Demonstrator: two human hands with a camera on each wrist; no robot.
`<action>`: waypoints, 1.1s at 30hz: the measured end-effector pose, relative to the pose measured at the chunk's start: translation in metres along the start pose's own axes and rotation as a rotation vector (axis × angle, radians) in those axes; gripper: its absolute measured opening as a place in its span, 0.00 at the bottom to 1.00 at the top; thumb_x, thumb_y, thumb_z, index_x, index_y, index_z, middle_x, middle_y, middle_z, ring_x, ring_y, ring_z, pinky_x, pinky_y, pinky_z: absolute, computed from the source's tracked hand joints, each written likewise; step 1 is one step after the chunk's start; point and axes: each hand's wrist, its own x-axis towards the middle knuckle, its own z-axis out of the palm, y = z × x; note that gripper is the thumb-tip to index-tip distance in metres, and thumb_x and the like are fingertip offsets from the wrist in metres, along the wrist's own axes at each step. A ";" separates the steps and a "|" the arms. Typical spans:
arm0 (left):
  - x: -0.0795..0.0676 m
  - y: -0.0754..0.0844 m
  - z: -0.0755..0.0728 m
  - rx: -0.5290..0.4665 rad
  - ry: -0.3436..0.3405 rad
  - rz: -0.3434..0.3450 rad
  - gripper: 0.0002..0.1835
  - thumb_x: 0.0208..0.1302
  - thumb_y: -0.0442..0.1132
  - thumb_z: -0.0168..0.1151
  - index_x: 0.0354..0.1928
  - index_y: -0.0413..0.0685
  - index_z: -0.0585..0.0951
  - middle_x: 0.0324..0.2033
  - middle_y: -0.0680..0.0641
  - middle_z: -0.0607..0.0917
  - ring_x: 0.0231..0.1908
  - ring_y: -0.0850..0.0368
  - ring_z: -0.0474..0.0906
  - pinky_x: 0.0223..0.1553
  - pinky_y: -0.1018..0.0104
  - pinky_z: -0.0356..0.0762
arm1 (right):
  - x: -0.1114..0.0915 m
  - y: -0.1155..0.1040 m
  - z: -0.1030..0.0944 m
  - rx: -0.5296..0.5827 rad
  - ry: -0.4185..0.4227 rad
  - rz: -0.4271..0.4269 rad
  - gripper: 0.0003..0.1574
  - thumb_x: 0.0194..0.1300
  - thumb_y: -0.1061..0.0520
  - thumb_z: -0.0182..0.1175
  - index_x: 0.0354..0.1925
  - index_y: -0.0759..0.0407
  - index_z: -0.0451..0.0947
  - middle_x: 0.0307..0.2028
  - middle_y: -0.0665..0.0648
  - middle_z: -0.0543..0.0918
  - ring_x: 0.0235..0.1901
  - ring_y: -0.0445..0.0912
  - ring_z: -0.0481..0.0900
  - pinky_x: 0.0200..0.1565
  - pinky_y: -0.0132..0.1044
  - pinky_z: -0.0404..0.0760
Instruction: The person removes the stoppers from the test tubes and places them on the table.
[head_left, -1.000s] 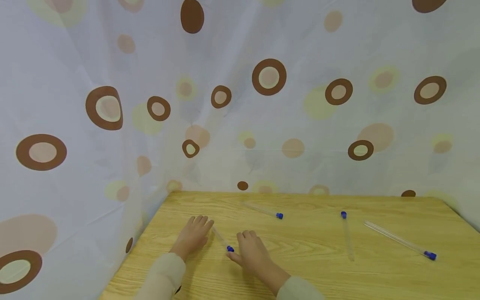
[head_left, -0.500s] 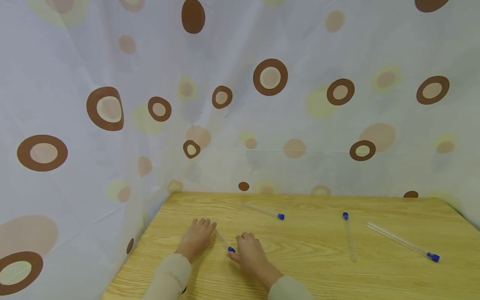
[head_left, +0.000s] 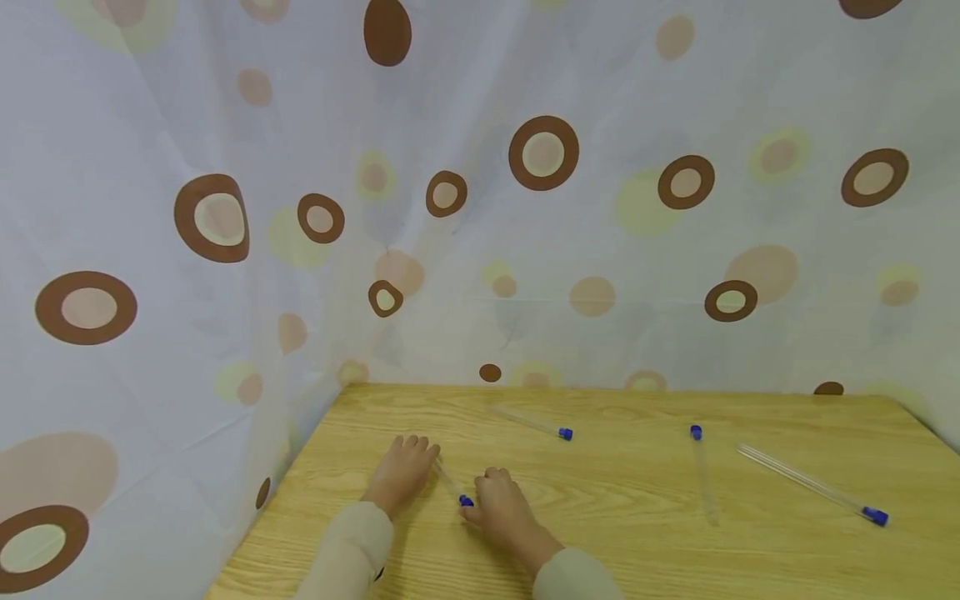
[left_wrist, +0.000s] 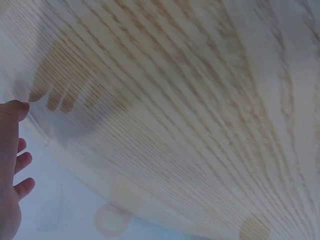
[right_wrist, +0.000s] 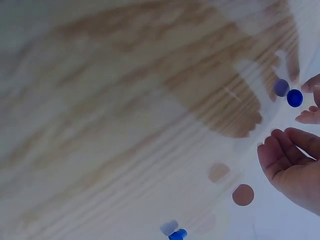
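A clear thin tube (head_left: 447, 478) with a blue cap (head_left: 466, 501) lies slanted on the wooden table between the two hands. At its far end is my left hand (head_left: 405, 472), with fingertips beside or on the tube; contact is unclear. In the left wrist view, the thumb (left_wrist: 20, 109) points at the tabletop and the other fingers are spread apart. My right hand (head_left: 507, 510) is by the cap, its thumb close to it. The right wrist view shows the right hand's fingers (right_wrist: 292, 157) loosely bent with nothing in them, and the blue cap (right_wrist: 295, 98) end-on.
Beyond the hands lies another blue-capped tube (head_left: 528, 419). Two more are on the right, one nearly upright in view (head_left: 705, 479) and one slanted (head_left: 806, 481). The wooden tabletop (head_left: 592, 542) meets a patterned curtain (head_left: 622, 242) at the back and left.
My left hand has shifted right, closer over the tube's far end. The right hand stays by the cap. The tubes keep their places; the view itself has shifted slightly.
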 end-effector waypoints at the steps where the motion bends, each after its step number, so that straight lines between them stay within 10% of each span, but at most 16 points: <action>1: 0.000 0.000 -0.001 -0.003 -0.018 -0.004 0.17 0.61 0.43 0.60 0.52 0.53 0.75 0.45 0.50 0.79 0.47 0.55 0.76 0.53 0.60 0.75 | 0.000 0.000 0.001 0.002 0.001 -0.002 0.20 0.53 0.50 0.68 0.28 0.67 0.79 0.30 0.57 0.76 0.31 0.48 0.75 0.34 0.37 0.80; 8: 0.005 0.001 -0.004 -0.057 -0.060 -0.032 0.16 0.59 0.41 0.61 0.51 0.52 0.76 0.44 0.49 0.80 0.47 0.54 0.76 0.52 0.60 0.75 | 0.001 0.001 0.007 -0.016 0.021 -0.034 0.20 0.53 0.51 0.67 0.14 0.60 0.74 0.25 0.54 0.75 0.26 0.44 0.71 0.28 0.34 0.76; 33: 0.012 0.013 -0.011 -0.059 -0.112 -0.044 0.06 0.60 0.40 0.60 0.40 0.51 0.80 0.39 0.50 0.81 0.43 0.56 0.77 0.48 0.63 0.76 | 0.006 -0.006 0.008 -0.148 -0.011 0.037 0.10 0.54 0.58 0.65 0.30 0.66 0.81 0.30 0.56 0.76 0.33 0.49 0.75 0.40 0.41 0.80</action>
